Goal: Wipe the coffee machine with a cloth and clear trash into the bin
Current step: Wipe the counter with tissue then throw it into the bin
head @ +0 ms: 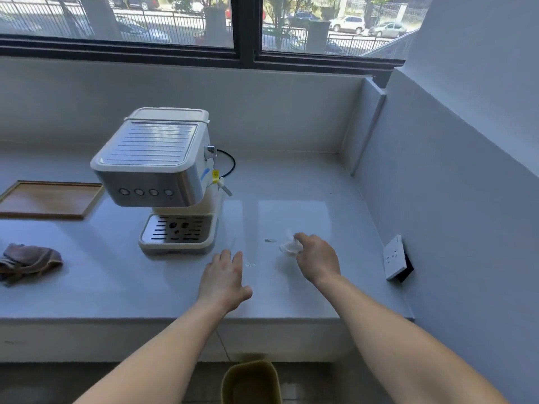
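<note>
Crumpled white plastic wrapper (289,246): pinched by the right hand (316,259) over the pale grey countertop (320,293), right of the cream-and-steel coffee machine (157,170). Left hand (223,279): fingers extended, holding nothing, beside a clear plastic scrap (250,264). Crumpled brown cloth (27,262): far left. Olive plastic bin (250,383): below the counter edge.

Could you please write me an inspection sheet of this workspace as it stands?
Surface: pale countertop, glossy, with window reflections.
Job's things: coffee machine upright, left of centre; crumpled cloth lying apart at the far left; bin on the floor below the counter edge.
Clutter: crumpled clear wrapper in the right hand; small scrap beside it; clear plastic bit just beyond the left hand; wooden tray left of the machine.
Grippers: left hand open, fingers straight over the counter; right hand pinches the wrapper.
Cables: black cable looping behind the machine.
Surroundings: window behind; wall socket on the right wall.
</note>
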Motion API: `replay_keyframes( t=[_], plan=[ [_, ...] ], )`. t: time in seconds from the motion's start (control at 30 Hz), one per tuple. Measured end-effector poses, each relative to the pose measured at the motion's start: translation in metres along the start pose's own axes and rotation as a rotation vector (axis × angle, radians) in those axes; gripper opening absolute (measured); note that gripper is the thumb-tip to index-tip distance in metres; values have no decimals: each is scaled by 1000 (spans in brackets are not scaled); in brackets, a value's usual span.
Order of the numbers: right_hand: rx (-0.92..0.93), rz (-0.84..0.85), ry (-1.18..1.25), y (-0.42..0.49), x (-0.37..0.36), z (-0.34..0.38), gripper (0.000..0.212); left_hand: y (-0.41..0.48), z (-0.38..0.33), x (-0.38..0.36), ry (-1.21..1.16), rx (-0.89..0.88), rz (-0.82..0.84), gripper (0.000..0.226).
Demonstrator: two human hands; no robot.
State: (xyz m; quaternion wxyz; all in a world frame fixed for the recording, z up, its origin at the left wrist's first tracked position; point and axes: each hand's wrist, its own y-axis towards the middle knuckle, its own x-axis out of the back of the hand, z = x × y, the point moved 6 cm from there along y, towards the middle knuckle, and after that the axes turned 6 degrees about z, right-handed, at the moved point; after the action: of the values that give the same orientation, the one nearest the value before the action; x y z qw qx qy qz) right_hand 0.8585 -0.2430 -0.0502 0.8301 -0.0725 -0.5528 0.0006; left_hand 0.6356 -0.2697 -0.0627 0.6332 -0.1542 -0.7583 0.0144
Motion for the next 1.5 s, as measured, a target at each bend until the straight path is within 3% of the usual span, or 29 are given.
replay_keyframes(
  t=[0.2, 0.33, 0.5, 0.8, 0.93, 1.03, 1.27, 1.5],
  plan=[
    [91, 37, 110, 52, -12, 11, 37, 23, -3, -8, -11, 66, 15, 78],
    [179, 87, 35, 76, -28, 32, 28, 33, -1, -8, -11, 81, 4, 78],
    [162, 202, -60, 95, -50, 35, 31, 40, 3, -7, -32, 92, -6, 80],
    [162, 249, -208, 111, -55, 44, 20, 47, 8, -13, -33, 82, -19, 77],
    [187, 231, -241, 108, -55, 45, 29, 51, 6, -15, -36, 77, -13, 80],
    [208, 228, -245, 104, -53, 44, 15, 52, 6, -14, -39, 71, -11, 83],
    [98, 154, -72, 84, -33, 25, 6, 48, 13, -6, -76, 78, -11, 86],
    [30, 93, -22, 43, -9, 28, 13, 29, 9, 8, -90, 15, -29, 88]
  ],
)
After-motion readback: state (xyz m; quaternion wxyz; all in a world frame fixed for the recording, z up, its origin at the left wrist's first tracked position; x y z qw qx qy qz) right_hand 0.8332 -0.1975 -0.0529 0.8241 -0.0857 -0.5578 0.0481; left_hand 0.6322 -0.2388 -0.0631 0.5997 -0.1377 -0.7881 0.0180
